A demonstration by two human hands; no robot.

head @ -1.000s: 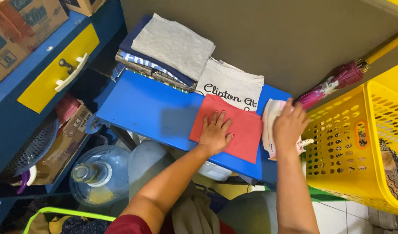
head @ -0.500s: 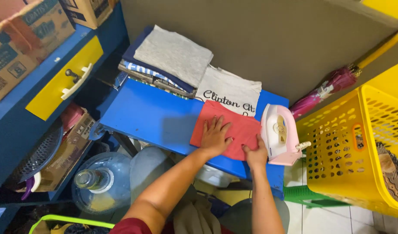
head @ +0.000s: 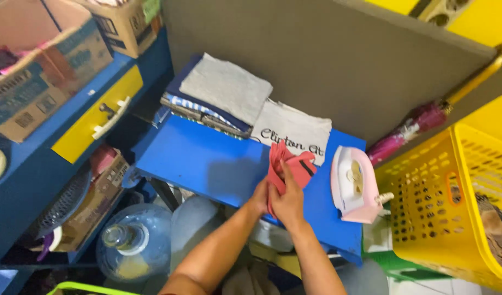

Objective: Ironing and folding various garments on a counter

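Observation:
Both my hands meet over the front edge of a blue ironing board [head: 202,164]. My left hand [head: 258,198] and my right hand [head: 287,201] grip a red cloth [head: 294,166], bunched and lifted off the board. A pink and white iron [head: 353,184] lies flat on the board just right of my right hand. Behind the cloth sits a folded white shirt with dark lettering [head: 294,134]. Further left lies a stack of folded clothes with a grey piece [head: 225,89] on top.
A yellow laundry basket [head: 442,207] stands at the right, with a pink folded umbrella [head: 409,131] leaning on the grey wall. A blue shelf with a yellow drawer [head: 95,117] and cardboard boxes [head: 38,82] is on the left. A water jug [head: 132,248] stands below.
The red cloth lay flat under my hands; now both hands have gathered it and raised it. My right hand left the iron and came over to the cloth.

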